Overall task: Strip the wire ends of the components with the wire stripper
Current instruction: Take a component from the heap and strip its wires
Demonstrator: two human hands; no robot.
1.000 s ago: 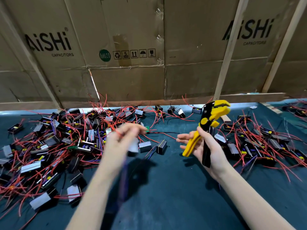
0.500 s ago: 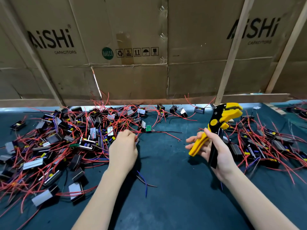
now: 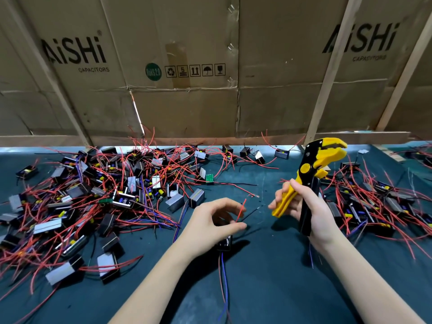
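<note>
My right hand (image 3: 306,211) grips the yellow and black wire stripper (image 3: 313,174) by its handles, jaws pointing up and to the right. My left hand (image 3: 212,218) holds a small black component (image 3: 225,243) under the palm, pinching its red wire (image 3: 241,210) and black wire (image 3: 250,213), whose ends point toward the stripper. Blue and black wires (image 3: 224,277) hang down from the component over the mat. A gap separates the wire ends from the stripper.
A large pile of black components with red wires (image 3: 93,197) covers the left of the dark green mat (image 3: 268,288). A second pile (image 3: 378,202) lies to the right. Cardboard boxes (image 3: 187,66) and wooden slats (image 3: 332,71) wall the back.
My left hand has drawn back from the left pile toward the middle, now holding a component with its wires raised. The right hand with the stripper has stayed roughly in place.
</note>
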